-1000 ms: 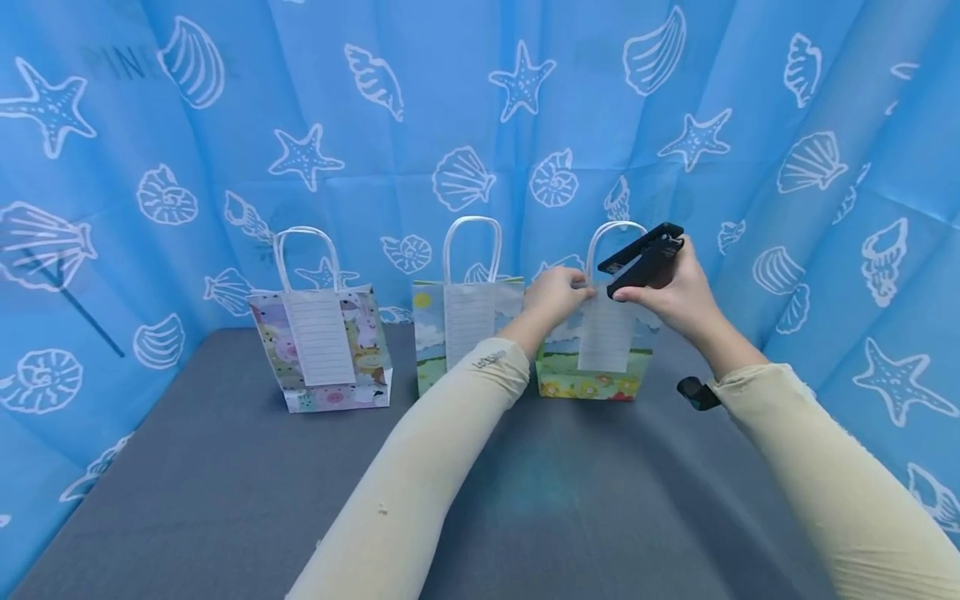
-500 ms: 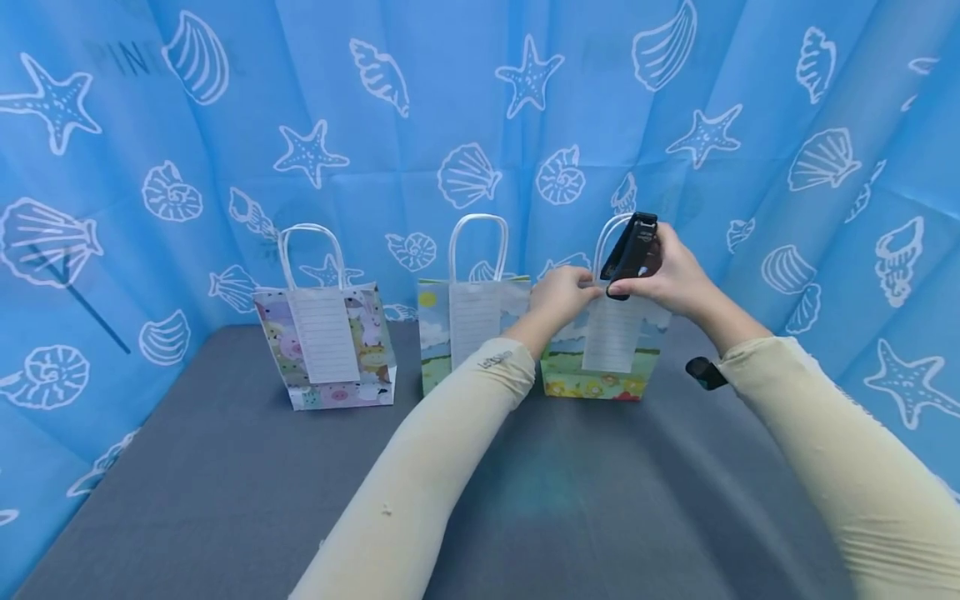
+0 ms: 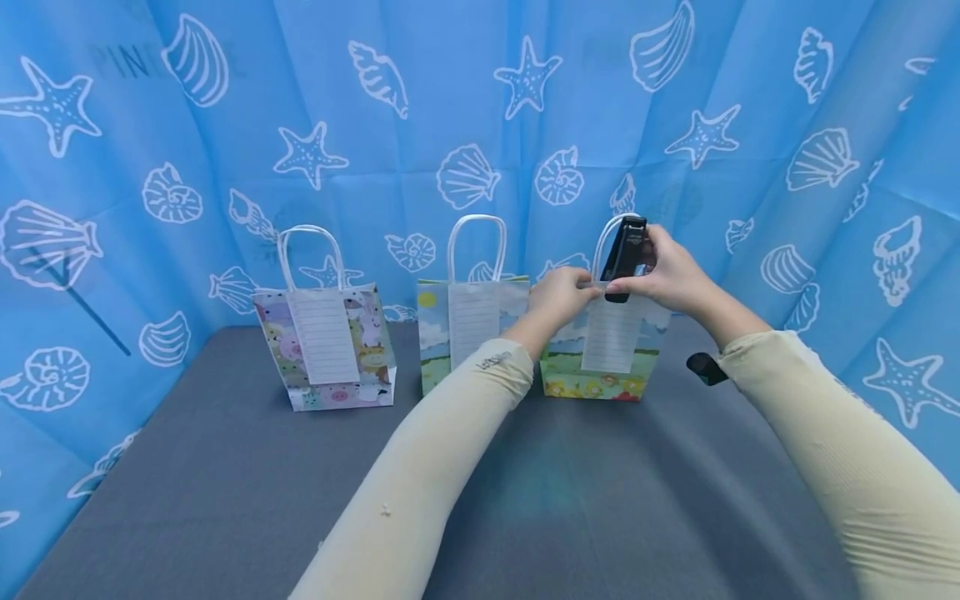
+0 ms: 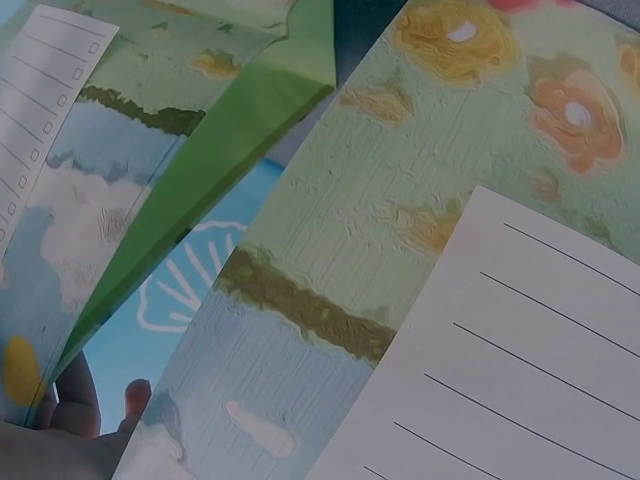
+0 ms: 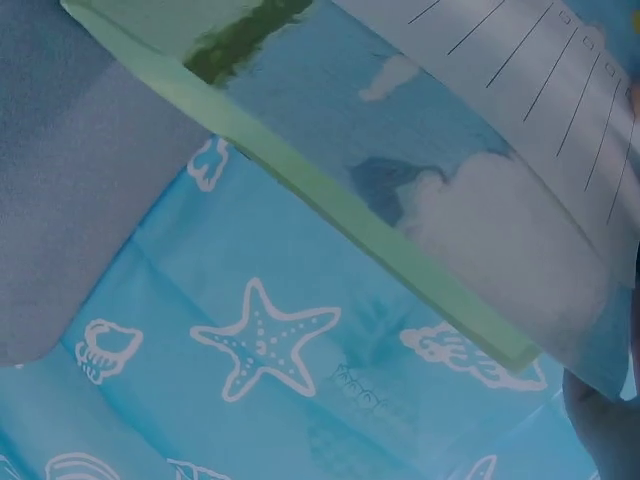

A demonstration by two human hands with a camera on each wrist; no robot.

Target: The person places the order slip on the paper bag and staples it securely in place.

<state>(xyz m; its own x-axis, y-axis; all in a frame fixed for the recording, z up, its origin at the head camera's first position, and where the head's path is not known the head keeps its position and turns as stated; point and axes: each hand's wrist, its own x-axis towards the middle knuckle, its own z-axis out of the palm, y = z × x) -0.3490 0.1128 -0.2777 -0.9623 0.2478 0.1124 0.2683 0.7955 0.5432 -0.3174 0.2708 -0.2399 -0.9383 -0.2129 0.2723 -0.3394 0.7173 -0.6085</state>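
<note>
My right hand point(image 3: 671, 271) grips a black stapler point(image 3: 626, 254), tilted steeply, at the top edge of the right-hand paper gift bag point(image 3: 558, 367). Thumb and fingers of my left hand point(image 3: 558, 296) pinch that bag's top edge, beside the stapler. A white lined sheet point(image 3: 611, 337) hangs down the bag's front from its rim. The stapler partly covers the bag's white handle point(image 3: 606, 237). In the left wrist view, the lined sheet point(image 4: 530, 330) lies against the flowered bag front point(image 4: 340, 200). Whether the stapler's jaws are around the sheet cannot be seen.
Two more gift bags stand to the left: a middle one point(image 3: 432, 333) partly behind my left arm, and an animal-print one point(image 3: 378, 358). Each has a lined sheet on its front. All stand on a grey tabletop point(image 3: 225, 475) before a blue seashell curtain point(image 3: 420, 100).
The stapler has moved left to the bag's top edge and turned more upright. Over the last half second its outer end has dropped slightly. My left hand has kept its pinch on the bag.
</note>
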